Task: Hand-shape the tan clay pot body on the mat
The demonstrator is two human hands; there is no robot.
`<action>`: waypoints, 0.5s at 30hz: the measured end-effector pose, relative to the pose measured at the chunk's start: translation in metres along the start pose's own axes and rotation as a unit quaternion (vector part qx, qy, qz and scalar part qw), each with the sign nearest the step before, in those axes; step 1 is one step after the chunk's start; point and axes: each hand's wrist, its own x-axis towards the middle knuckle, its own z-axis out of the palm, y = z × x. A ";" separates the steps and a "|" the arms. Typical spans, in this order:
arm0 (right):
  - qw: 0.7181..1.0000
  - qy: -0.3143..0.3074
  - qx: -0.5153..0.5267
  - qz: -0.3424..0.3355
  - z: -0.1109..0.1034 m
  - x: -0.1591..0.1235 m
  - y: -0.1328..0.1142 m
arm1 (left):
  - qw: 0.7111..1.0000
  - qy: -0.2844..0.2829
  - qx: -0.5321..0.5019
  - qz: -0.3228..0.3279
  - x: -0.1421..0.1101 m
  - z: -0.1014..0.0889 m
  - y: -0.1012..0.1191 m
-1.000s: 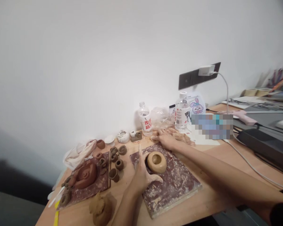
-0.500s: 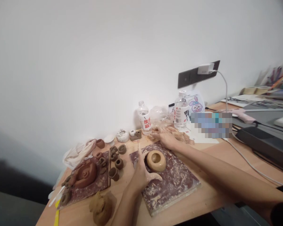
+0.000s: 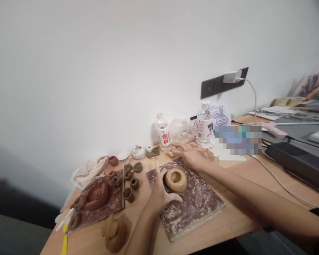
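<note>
Left grip [image 3: 159, 194] spread, fingers against near side of tan clay ring [image 3: 175, 180], clamp unclear; ring mid-board [image 3: 199, 209]. Right grip [image 3: 191, 157] open, flat at far edge. Clay looks soft; light touch suits.

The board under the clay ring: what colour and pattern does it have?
The board is dark reddish-brown with pale clay smears, best seen in the head view.

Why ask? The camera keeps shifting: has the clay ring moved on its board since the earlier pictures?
No: the clay ring sits in the same spot on the clay-spattered board; only the view shifted slightly.
</note>
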 end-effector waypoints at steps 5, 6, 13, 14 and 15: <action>0.988 0.147 0.037 -0.042 -0.006 -0.036 -0.021 | 1.000 0.002 0.015 0.001 0.000 0.000 -0.003; 0.981 0.177 0.055 -0.058 -0.007 -0.047 -0.027 | 1.000 -0.002 0.020 0.005 0.000 -0.001 -0.003; 0.970 0.182 0.065 -0.148 -0.013 -0.120 -0.042 | 0.998 -0.009 0.054 0.019 0.000 -0.003 0.004; 0.972 0.165 0.039 -0.164 -0.015 -0.125 -0.039 | 0.998 -0.010 0.054 0.020 0.000 -0.003 0.005; 0.971 0.146 0.013 -0.189 -0.017 -0.128 -0.035 | 0.998 -0.011 0.052 0.019 0.000 -0.002 0.005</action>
